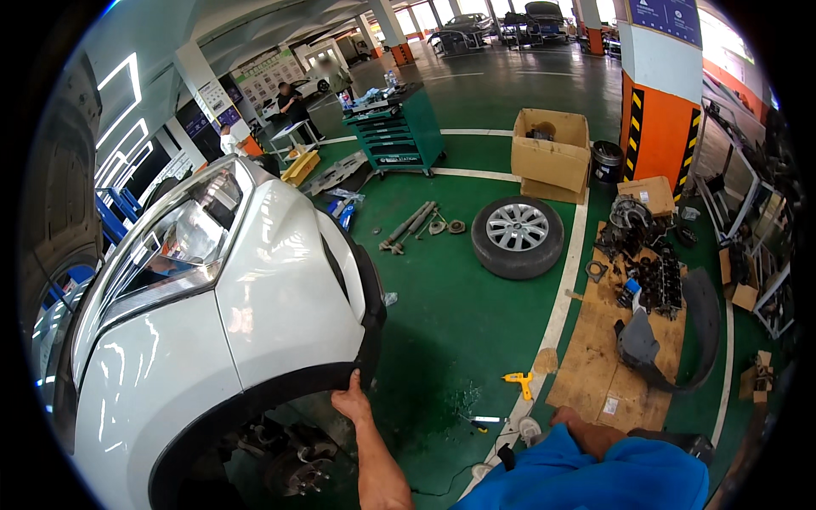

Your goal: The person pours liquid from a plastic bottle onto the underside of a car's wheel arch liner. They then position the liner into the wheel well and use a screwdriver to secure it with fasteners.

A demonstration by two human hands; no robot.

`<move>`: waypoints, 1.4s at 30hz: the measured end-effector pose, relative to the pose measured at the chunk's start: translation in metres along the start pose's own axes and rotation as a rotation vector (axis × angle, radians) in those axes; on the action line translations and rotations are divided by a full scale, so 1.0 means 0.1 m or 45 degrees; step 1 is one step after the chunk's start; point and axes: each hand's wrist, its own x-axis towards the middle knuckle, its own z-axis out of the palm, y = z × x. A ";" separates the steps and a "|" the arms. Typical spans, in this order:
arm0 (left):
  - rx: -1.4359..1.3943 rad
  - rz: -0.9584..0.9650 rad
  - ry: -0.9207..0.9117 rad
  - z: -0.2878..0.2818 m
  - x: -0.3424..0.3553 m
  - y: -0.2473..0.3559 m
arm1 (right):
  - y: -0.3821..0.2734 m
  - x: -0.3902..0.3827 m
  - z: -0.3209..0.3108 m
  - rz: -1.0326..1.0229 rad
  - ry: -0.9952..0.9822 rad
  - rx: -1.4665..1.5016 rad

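A white car (161, 357) fills the left side, its front wheel off and the brake disc hub (297, 472) bare in the arch. My left hand (350, 401) grips the lower front end of the black wheel arch trim (293, 387). Its thumb lies on the trim's outer face, while the other fingers are mostly hidden behind the edge. Low on the right, beside my blue clothing (578, 472), my right hand or forearm (586, 433) shows in part. Its fingers cannot be made out.
A yellow glue gun (518, 384) and a detached wheel (518, 237) lie on the green floor. Engine parts and a curved black liner (680, 365) rest on cardboard (595, 374). Farther back stand a green tool cabinet (395, 132), a cardboard box (551, 161) and people.
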 end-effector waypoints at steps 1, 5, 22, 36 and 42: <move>0.013 -0.005 0.004 -0.01 0.01 -0.02 | -0.04 -0.02 0.00 0.000 0.000 -0.007; -0.037 -0.017 -0.010 0.01 0.00 0.02 | -0.04 -0.01 -0.04 0.039 -0.063 -0.061; -0.036 -0.072 -0.046 0.08 0.02 -0.03 | 0.09 0.07 0.00 -0.005 0.022 -0.025; 0.020 -0.146 -0.010 0.06 0.06 -0.10 | -1.10 0.29 -0.32 -0.443 0.038 0.042; 0.164 -0.235 -0.011 0.01 0.10 -0.07 | -2.93 0.07 -0.66 -0.896 -0.083 0.170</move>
